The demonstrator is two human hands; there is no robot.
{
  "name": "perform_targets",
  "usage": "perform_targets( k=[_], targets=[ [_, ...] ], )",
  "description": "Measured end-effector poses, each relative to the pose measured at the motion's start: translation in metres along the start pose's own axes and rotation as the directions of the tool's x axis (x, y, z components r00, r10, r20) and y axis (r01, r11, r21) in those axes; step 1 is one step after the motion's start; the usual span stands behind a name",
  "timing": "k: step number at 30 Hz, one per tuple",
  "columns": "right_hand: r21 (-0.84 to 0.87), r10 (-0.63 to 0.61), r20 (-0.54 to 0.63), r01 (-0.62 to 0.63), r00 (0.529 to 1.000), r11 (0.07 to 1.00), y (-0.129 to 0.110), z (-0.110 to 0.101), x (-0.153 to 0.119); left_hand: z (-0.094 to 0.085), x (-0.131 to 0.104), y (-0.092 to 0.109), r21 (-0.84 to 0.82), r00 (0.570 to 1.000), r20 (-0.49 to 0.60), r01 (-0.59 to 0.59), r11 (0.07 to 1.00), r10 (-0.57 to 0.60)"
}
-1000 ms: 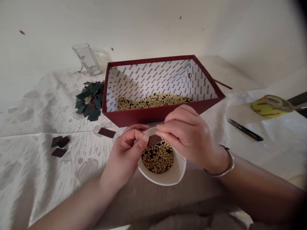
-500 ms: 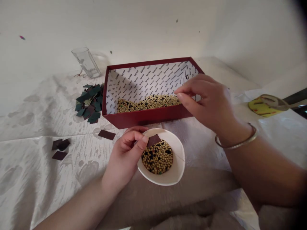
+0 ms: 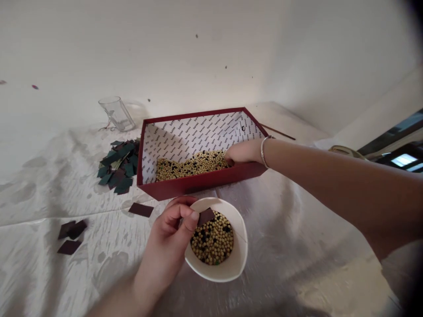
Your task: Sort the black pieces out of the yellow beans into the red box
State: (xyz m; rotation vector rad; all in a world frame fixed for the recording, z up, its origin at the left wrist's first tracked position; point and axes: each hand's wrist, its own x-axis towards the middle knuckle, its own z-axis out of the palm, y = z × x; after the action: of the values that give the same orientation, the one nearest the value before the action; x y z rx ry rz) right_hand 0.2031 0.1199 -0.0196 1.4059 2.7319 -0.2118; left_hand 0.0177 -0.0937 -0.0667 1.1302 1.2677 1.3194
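Cup (image 3: 239,233), white and smooth like coated paper, stands in front of the box (image 3: 198,184), tilted so its mouth faces the wearer; its round rim is pulled slightly out of true. Small round beads (image 3: 213,246), mostly pale yellow with some black and a few green, cover its bottom. At the rim the left hand (image 3: 167,240) pinches a thin brown card (image 3: 206,216), thumb on top, close against the cup's wall. For good work here, I would pinch lightly, so the wall does not buckle, and hold the cup level enough that the beads cannot roll out.

The right hand (image 3: 247,152), well apart from the left, has its fingertips down at the beads in the box; whether they grip any is hidden. A shallow, tight pick seems best, since such round beads should slip easily.

The box is dark red outside, with a white printed lining (image 3: 185,134). To its left lies a pile (image 3: 119,165) of flat green and brown pieces, matt and straight-edged, on the wrinkled, stained cloth over the surface (image 3: 280,246).
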Motion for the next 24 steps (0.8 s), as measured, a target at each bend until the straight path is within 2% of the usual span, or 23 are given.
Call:
perform_targets(
  k=[3,5,8,11,13,14,15,17,20,22,24],
  targets=[
    [-0.020,0.036,0.166,-0.033,0.985,0.999,-0.001,-0.001,0.001,-0.001,0.000,-0.001,0.001,1.000,0.010,-0.003,1.000,0.003],
    [-0.030,0.051,0.185,-0.046,0.981,0.998,0.000,-0.009,0.002,-0.001,0.000,-0.002,0.002,1.000,0.009,-0.006,1.000,0.006],
    [-0.028,0.060,0.086,-0.058,0.994,0.998,-0.004,-0.025,-0.006,-0.002,0.000,-0.003,0.012,1.000,0.004,-0.009,1.000,0.009],
    [0.047,0.021,-0.150,-0.014,0.988,0.999,-0.025,-0.034,-0.034,-0.002,0.000,-0.003,0.007,1.000,0.000,-0.005,1.000,0.005],
    [0.173,-0.077,-0.460,0.175,0.885,0.969,-0.048,-0.031,-0.062,-0.001,-0.001,-0.002,-0.008,1.000,-0.009,0.003,1.000,-0.003],
    [0.178,-0.171,-0.540,0.311,0.824,0.934,-0.060,-0.026,-0.076,-0.001,-0.001,-0.002,-0.023,1.000,-0.007,0.009,1.000,-0.009],
    [0.150,-0.274,-0.600,0.442,0.752,0.884,-0.072,-0.020,-0.088,0.000,-0.001,-0.001,-0.039,1.000,0.002,0.022,0.999,-0.022],
    [0.100,-0.401,-0.602,0.564,0.690,0.820,-0.090,-0.006,-0.106,0.001,-0.002,0.000,-0.100,0.998,0.032,0.050,0.994,-0.047],
    [0.028,-0.483,-0.592,0.616,0.645,0.788,-0.101,0.013,-0.113,0.002,-0.002,0.000,-0.195,0.994,0.065,0.101,0.976,-0.090],
    [0.004,-0.505,-0.570,0.617,0.648,0.787,-0.100,0.021,-0.110,0.003,-0.003,0.000,-0.239,0.994,0.055,0.109,0.965,-0.099],
    [0.005,-0.500,-0.547,0.599,0.672,0.801,-0.098,0.024,-0.108,0.003,-0.003,0.000,-0.256,0.996,0.041,0.093,0.962,-0.085]
  ],
)
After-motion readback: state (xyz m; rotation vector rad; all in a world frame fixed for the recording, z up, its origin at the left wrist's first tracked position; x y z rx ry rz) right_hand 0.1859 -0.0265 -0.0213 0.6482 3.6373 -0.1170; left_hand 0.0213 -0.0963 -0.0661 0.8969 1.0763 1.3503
